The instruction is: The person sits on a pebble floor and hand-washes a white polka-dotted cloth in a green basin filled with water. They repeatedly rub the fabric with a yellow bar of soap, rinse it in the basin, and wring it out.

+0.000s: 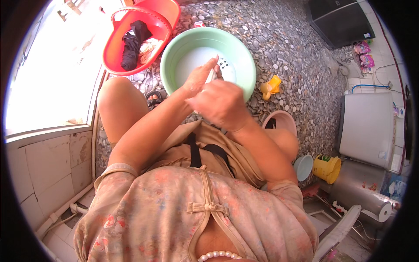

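My left hand [200, 74] is closed around a small white cloth [212, 76] above a light green plastic basin [247, 70]. My right hand [222, 104], blurred, is clenched on the same cloth, just nearer to me. Most of the cloth is hidden by my fingers. Whitish, cloudy water [187, 64] lies in the basin, and a cluster of dark dots shows beyond my left fingers. The basin rests on the pebble-patterned floor in front of my knees.
At the far left, a red plastic basket [109, 55] holds black clothing [132, 46] and pale cloth [150, 49]. Right of the basin are a yellow scoop [271, 86] and a pink bucket [285, 118]. A washing machine [366, 127] and yellow bucket [333, 170] stand farther right.
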The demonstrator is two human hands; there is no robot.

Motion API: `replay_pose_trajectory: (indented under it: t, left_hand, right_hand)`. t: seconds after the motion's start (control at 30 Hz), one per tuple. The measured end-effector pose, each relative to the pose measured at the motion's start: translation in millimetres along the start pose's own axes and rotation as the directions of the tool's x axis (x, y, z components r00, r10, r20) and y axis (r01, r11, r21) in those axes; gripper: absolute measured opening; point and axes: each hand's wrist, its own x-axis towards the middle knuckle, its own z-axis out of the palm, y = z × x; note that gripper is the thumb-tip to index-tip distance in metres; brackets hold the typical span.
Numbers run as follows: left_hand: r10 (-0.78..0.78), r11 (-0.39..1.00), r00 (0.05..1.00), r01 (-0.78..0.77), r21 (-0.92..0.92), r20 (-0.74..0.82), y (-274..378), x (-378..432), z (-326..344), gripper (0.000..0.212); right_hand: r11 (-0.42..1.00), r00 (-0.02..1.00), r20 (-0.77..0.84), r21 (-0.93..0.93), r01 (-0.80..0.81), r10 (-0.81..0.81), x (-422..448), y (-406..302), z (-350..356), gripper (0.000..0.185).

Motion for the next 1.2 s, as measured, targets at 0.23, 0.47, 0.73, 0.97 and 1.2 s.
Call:
replay_pose_trajectory:
  t: [0.23, 0.47, 0.73, 0.97, 1.2]
  left_hand:
    - [0.242, 0.969, 0.97, -0.241, 0.049, -0.005, -21.7, -31.9, 45.4, 0.043]
    - [0.105, 0.994, 0.974, -0.099, 0.043, -0.198, -31.6, -24.7, 41.3, 0.041]
    - [0.223, 0.969, 0.967, -0.207, 0.132, -0.127, -60.0, -4.2, 9.4, 0.03]
    - [0.848, 0.02, 0.489, -0.418, 0.908, 0.206, -101.1, 21.3, -22.7, 0.037]
    - [-0.039, 0.978, 0.992, 0.063, 0.197, -0.121, -54.9, -12.2, -0.9, 0.038]
  right_hand:
    - [0.699, 0.71, -0.03, 0.214, -0.683, 0.703, -20.2, 67.8, 29.1, 0.018]
    - [0.663, 0.662, 0.034, -0.026, -0.748, 0.749, -14.6, 77.2, 21.9, 0.011]
    - [0.759, 0.767, 0.034, 0.12, -0.64, 0.641, -21.9, 56.7, 36.1, 0.014]
    - [0.724, 0.737, 0.126, 0.142, -0.675, 0.664, -28.0, 40.7, 47.8, 0.01]
    - [0.714, 0.714, -0.015, 0.027, -0.699, 0.7, -36.3, 68.6, 31.5, 0.022]
